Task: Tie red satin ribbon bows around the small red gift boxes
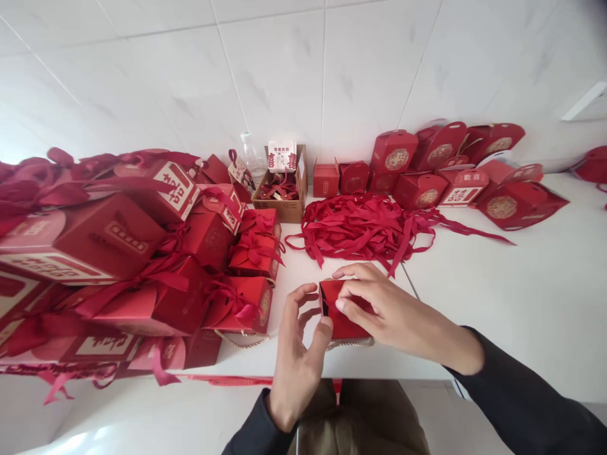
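While the small red gift box (342, 316) sits at the near edge of the white desk (521, 284), the right hand (393, 313) clamps its top; the left hand (296, 344) touches its side, fingers spread; behind lies a red ribbon pile (365, 227); ribbon-tied boxes (237, 278) stack left.

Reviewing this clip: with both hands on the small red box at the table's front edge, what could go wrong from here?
1. The red box sits at the table edge; a slip by the left hand or right hand could tip it off.
2. The loose ribbon pile lies just behind and might snag a sleeve.
3. The stacked tied boxes beside the left hand could get knocked.
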`<state>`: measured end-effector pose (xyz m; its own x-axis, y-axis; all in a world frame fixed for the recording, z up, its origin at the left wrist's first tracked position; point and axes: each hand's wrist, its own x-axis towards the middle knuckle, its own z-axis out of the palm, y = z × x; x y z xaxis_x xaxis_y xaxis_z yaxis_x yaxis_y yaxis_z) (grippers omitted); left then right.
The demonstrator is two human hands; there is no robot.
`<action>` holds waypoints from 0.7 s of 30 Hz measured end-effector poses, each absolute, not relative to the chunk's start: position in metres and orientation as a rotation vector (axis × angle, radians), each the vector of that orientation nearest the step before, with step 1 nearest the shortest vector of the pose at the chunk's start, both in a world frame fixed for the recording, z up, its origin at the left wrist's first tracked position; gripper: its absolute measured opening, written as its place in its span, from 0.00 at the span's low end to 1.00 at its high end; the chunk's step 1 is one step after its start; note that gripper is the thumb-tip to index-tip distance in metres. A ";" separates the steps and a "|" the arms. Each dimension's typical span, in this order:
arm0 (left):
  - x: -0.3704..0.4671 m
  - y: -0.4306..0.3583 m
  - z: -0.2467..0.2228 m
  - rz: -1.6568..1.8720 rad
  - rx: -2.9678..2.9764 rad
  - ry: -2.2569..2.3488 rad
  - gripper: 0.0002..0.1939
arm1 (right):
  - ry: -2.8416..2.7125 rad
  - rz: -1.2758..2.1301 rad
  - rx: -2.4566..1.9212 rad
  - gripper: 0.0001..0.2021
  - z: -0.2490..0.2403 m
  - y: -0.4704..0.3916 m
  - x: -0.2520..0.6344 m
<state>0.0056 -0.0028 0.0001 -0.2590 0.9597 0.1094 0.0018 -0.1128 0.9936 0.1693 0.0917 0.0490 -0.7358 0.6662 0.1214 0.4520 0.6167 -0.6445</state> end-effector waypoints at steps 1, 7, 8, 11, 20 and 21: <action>0.005 -0.003 -0.001 1.498 1.135 1.322 0.16 | -2.500 0.862 -0.902 0.12 0.049 0.092 0.169; 0.005 -0.007 -0.005 1.491 1.123 1.295 0.16 | -2.511 0.927 -0.914 0.13 0.054 0.093 0.166; 0.005 -0.007 -0.004 1.488 1.127 1.298 0.16 | -2.509 0.942 -0.913 0.13 0.054 0.093 0.166; 0.006 -0.007 -0.003 1.475 1.140 1.292 0.16 | -2.499 0.983 -0.909 0.14 0.056 0.093 0.166; 0.006 -0.009 -0.002 1.465 1.142 1.234 0.16 | -2.496 1.088 -0.920 0.14 0.058 0.096 0.165; 0.006 -0.009 -0.002 1.462 1.144 1.230 0.16 | -2.494 1.075 -0.919 0.14 0.058 0.096 0.165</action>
<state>0.0064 -0.0090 -0.0022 -0.1848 0.9771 0.1055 -0.0635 -0.1190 0.9909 0.1652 0.0960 0.0578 -0.7610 0.6487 -0.0002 0.4455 0.5224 -0.7271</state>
